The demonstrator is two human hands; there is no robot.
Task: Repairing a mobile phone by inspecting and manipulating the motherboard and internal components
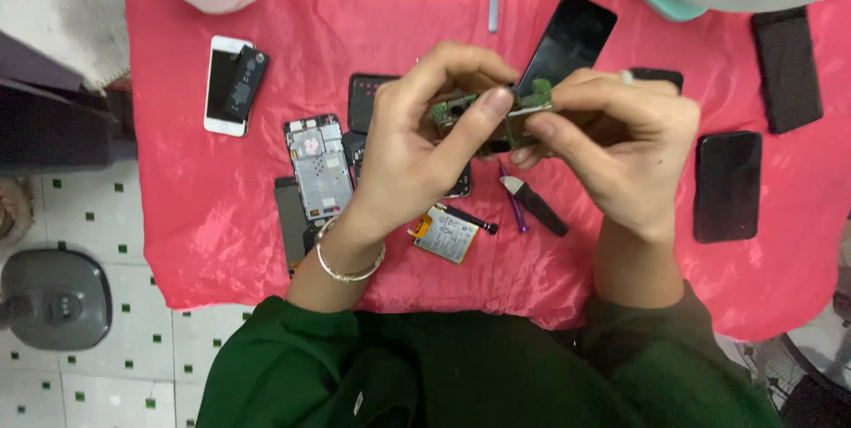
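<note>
L hand & R hand raised over red cloth; both pinch green circuit board, fingertips meeting; wrists bent inward.

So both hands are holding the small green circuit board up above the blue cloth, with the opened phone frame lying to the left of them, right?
Not quite: the cloth is red-pink, not blue. The head view shows the left hand and right hand holding the small green circuit board above it, with the opened phone frame lying to their left.
</note>
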